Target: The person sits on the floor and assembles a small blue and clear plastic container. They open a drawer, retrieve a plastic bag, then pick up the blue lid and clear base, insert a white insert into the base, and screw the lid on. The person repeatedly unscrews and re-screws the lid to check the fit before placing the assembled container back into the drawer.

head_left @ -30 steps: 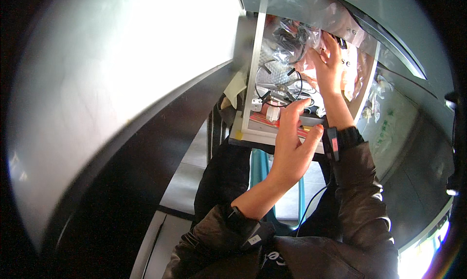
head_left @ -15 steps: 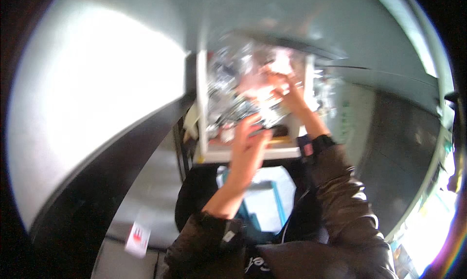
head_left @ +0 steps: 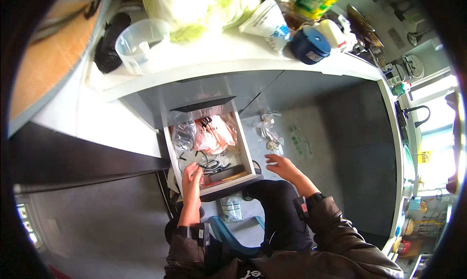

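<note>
A pulled-out drawer (head_left: 245,147) with pale sides stands in front of me. Inside lie a pink plastic bag (head_left: 214,137), crumpled clear plastic packaging (head_left: 183,135), and black-handled items with a thin dark cord (head_left: 212,165). A dark narrow tray (head_left: 227,173) and a yellow stick (head_left: 234,177) are at the near end. Over the drawer's near left corner is my left hand (head_left: 192,180), fingers raised and loosely bent, with nothing clearly held. My right hand (head_left: 283,167) hovers just outside the drawer's right side, fingers apart, holding nothing.
Crumpled clear wrappers (head_left: 268,132) lie on the floor right of the drawer. Above is a white counter (head_left: 204,60) with a clear tub (head_left: 141,45), bagged leafy vegetables (head_left: 204,9) and a blue-lidded jar (head_left: 310,44). A blue stool (head_left: 221,233) stands below me.
The view has shifted, bringing the counter into sight. My right hand has left the pink bag and moved out to the drawer's right. My left hand has moved to the near left corner.
</note>
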Tool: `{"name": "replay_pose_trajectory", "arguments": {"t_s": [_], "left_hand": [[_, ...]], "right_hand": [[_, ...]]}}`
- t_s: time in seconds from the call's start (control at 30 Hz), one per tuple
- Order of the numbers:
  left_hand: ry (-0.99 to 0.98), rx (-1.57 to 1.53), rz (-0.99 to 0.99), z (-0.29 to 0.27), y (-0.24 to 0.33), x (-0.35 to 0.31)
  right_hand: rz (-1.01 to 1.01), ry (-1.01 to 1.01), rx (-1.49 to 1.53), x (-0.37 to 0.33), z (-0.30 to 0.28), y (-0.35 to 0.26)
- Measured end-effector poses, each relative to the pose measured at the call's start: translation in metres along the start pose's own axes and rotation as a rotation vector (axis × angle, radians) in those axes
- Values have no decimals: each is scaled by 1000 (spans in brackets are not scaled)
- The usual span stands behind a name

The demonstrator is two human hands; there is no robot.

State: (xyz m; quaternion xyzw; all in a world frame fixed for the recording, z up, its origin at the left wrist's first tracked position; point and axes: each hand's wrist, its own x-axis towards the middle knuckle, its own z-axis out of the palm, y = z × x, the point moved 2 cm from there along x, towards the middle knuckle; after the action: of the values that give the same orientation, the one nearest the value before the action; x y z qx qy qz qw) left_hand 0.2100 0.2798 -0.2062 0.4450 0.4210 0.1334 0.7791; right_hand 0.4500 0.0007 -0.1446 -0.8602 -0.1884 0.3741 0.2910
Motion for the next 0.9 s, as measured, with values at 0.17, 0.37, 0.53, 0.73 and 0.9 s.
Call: {"name": "replay_pose_trajectory", "arguments": {"t_s": [0.17, 0.37, 0.53, 0.73, 0.9], "left_hand": [[15, 144, 152, -44, 18, -76], [198, 1001, 737, -61, 29, -168], [209, 1225, 794, -50, 25, -181], [251, 1372, 721, -38, 13, -172], [223, 1456, 647, -30, 7, -169]], "right_hand": [[67, -3, 323, -45, -15, 39], [-37, -16, 402, -60, -12, 38], [-49, 19, 576, -73, -2, 48], [-58, 283, 279, -86, 18, 67], [-393, 606, -111, -106, 37, 47]]}}
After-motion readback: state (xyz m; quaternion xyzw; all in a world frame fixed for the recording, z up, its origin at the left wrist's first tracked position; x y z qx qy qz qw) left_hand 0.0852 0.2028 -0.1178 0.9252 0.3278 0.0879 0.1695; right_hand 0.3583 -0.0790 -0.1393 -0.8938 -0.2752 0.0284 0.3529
